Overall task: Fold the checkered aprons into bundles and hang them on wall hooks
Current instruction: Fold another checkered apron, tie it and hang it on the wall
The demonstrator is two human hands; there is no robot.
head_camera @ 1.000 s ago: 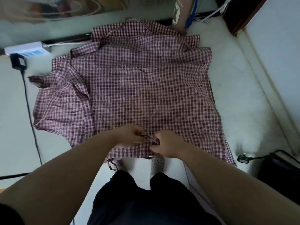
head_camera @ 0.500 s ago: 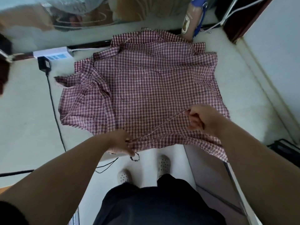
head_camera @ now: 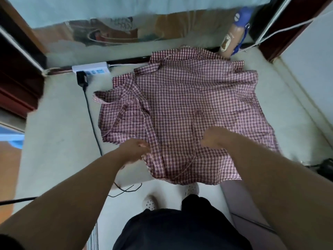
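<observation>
Checkered apron (head_camera: 189,98) spread flat, left hand (head_camera: 134,150) fingers pinching its side edge, right hand (head_camera: 216,138) fingers curled round strap (head_camera: 195,120)

dim soft light, blurred, warped edges

Head-worn wide view, steeply downward, close overhead
</observation>
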